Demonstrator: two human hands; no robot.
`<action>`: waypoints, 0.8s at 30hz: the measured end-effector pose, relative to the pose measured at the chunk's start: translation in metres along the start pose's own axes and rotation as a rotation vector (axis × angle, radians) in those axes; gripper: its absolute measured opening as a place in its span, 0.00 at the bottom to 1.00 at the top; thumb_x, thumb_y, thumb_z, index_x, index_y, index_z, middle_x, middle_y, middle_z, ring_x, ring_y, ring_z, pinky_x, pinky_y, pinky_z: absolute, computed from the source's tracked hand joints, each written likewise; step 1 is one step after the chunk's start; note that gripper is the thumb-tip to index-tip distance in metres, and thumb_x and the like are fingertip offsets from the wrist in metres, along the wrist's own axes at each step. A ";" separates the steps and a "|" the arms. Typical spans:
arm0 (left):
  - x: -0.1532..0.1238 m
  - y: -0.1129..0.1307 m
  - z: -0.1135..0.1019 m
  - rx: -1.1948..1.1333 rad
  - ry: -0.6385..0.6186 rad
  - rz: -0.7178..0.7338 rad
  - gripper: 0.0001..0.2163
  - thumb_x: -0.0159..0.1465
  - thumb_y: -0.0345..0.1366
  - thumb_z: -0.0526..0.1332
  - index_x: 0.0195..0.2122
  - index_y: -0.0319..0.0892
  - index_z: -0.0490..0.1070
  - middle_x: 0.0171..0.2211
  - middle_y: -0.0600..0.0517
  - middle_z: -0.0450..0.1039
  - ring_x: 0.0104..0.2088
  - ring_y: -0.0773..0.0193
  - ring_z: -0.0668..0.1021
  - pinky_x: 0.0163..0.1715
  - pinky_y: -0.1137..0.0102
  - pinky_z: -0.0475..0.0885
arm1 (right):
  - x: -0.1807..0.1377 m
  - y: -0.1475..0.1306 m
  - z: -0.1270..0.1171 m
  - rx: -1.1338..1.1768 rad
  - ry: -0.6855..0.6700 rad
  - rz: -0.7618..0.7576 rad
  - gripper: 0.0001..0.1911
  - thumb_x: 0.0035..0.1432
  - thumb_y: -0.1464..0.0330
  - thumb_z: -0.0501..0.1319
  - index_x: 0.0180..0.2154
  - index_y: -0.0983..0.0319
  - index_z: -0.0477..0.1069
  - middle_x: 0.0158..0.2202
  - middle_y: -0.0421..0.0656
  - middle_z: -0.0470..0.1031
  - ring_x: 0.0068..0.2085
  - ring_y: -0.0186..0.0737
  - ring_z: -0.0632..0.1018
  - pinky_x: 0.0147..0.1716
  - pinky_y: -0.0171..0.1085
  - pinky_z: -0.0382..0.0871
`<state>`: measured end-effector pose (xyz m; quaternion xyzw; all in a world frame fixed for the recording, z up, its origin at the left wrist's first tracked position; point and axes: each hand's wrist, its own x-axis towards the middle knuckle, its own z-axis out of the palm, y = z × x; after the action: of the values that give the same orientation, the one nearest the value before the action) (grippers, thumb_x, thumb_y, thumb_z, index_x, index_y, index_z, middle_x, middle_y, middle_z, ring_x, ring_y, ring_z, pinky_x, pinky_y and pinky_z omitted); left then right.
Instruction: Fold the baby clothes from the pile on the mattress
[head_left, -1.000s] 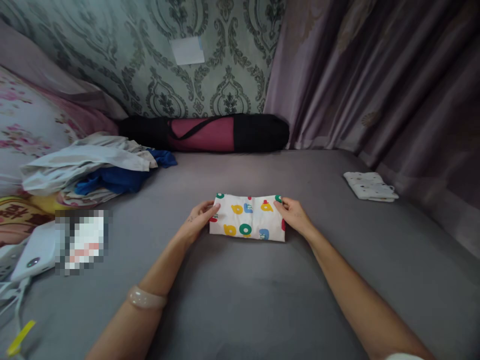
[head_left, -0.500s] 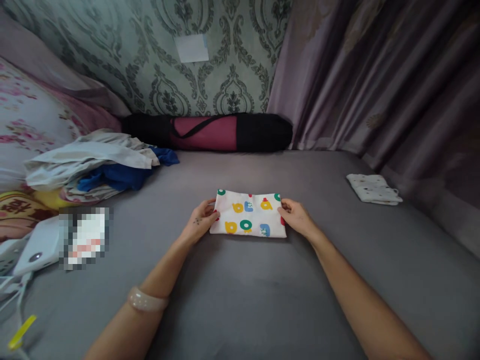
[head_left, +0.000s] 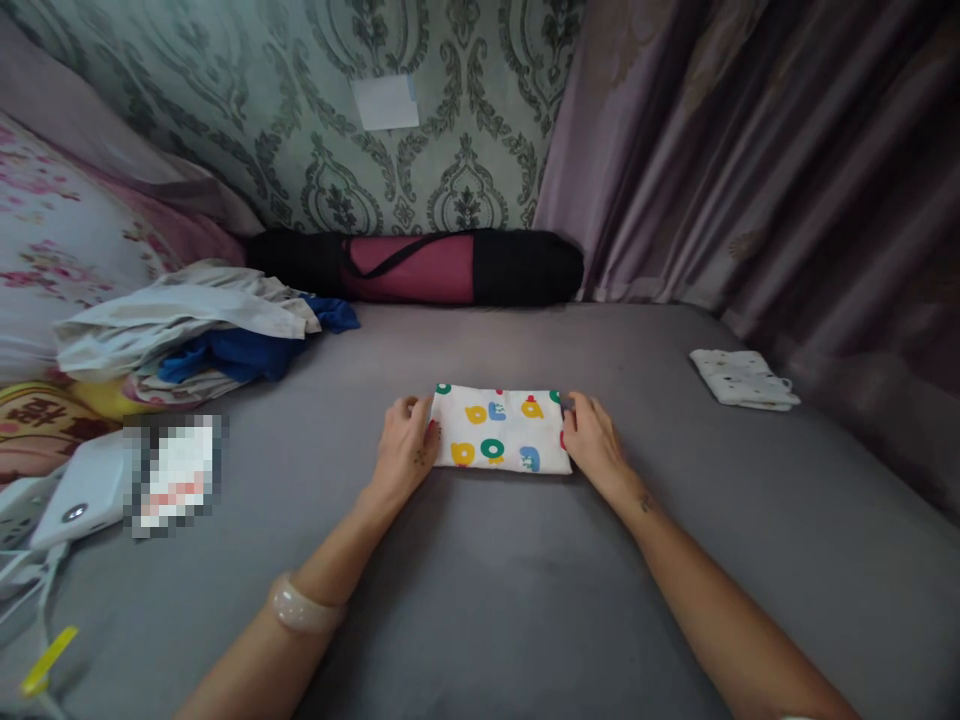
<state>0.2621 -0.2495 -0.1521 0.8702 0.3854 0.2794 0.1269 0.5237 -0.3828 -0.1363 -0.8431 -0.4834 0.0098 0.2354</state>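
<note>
A folded white cloth [head_left: 502, 430] printed with yellow, green, blue and red shapes lies flat on the grey bed sheet in front of me. My left hand [head_left: 405, 445] is at its left edge, fingers curled and thumb against the fabric, covering the near left corner. At the opposite edge, my right hand [head_left: 596, 440] has its thumb and bent fingers on the side of the cloth. The fingertips of both hands are partly hidden. A pale bangle [head_left: 306, 605] circles my left forearm.
A smaller folded white cloth [head_left: 742, 380] lies at the right. Heaped clothes [head_left: 225, 330] are at the left, above a white device [head_left: 86, 495] with cables and a blurred-out item [head_left: 176, 480]. A black and maroon long bag [head_left: 412, 268] rests against the wall, beside purple curtains [head_left: 675, 150].
Both hands have turned at the wrists, with their backs more upward and the fingers closer in along the side edges. The cloth has stayed nearly in place.
</note>
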 end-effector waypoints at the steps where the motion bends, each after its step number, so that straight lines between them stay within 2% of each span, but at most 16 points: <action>1: 0.001 0.003 -0.002 0.029 -0.001 0.030 0.18 0.67 0.34 0.52 0.57 0.40 0.64 0.52 0.39 0.65 0.52 0.50 0.69 0.52 0.53 0.67 | -0.001 -0.005 -0.004 -0.021 -0.002 -0.015 0.21 0.64 0.72 0.45 0.54 0.65 0.67 0.48 0.55 0.73 0.48 0.49 0.76 0.48 0.46 0.69; 4: 0.011 0.018 0.001 0.013 -0.086 0.172 0.17 0.68 0.33 0.49 0.57 0.40 0.64 0.54 0.38 0.66 0.55 0.50 0.68 0.55 0.52 0.65 | -0.002 -0.028 -0.007 -0.035 -0.092 -0.186 0.24 0.64 0.75 0.42 0.56 0.65 0.66 0.52 0.55 0.72 0.54 0.49 0.73 0.53 0.46 0.66; 6: 0.019 0.028 0.011 -0.014 -0.155 0.260 0.18 0.68 0.32 0.48 0.58 0.39 0.63 0.56 0.38 0.66 0.59 0.50 0.66 0.59 0.52 0.62 | -0.001 -0.046 -0.001 -0.043 -0.156 -0.343 0.25 0.65 0.74 0.42 0.59 0.64 0.65 0.57 0.52 0.69 0.60 0.47 0.68 0.60 0.47 0.60; 9: 0.029 0.039 0.031 0.008 -0.191 0.252 0.20 0.69 0.33 0.46 0.60 0.36 0.61 0.59 0.36 0.64 0.64 0.49 0.61 0.63 0.49 0.56 | -0.001 -0.068 0.018 -0.085 -0.200 -0.456 0.26 0.67 0.70 0.42 0.63 0.64 0.59 0.65 0.50 0.61 0.67 0.47 0.58 0.66 0.50 0.49; 14: 0.028 0.039 0.052 0.071 -0.244 0.119 0.22 0.68 0.35 0.46 0.61 0.35 0.61 0.63 0.35 0.60 0.66 0.47 0.59 0.64 0.48 0.52 | -0.006 -0.078 0.041 -0.093 -0.266 -0.421 0.27 0.67 0.68 0.41 0.65 0.64 0.57 0.67 0.49 0.57 0.68 0.47 0.55 0.67 0.49 0.45; 19: 0.023 0.037 0.048 0.129 -0.264 0.077 0.23 0.69 0.39 0.46 0.62 0.35 0.62 0.65 0.35 0.57 0.66 0.45 0.57 0.64 0.46 0.51 | -0.008 -0.072 0.043 -0.082 -0.260 -0.382 0.29 0.67 0.65 0.42 0.65 0.68 0.56 0.68 0.51 0.54 0.68 0.49 0.55 0.68 0.47 0.43; 24: 0.023 0.032 0.044 0.154 -0.276 -0.037 0.30 0.69 0.49 0.47 0.64 0.31 0.57 0.66 0.32 0.52 0.67 0.42 0.55 0.63 0.47 0.51 | -0.009 -0.066 0.045 -0.128 -0.213 -0.308 0.31 0.68 0.61 0.42 0.65 0.72 0.55 0.68 0.56 0.54 0.68 0.51 0.54 0.67 0.51 0.42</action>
<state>0.3193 -0.2544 -0.1652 0.9002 0.4005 0.1244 0.1169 0.4543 -0.3450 -0.1509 -0.7665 -0.6286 0.0322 0.1277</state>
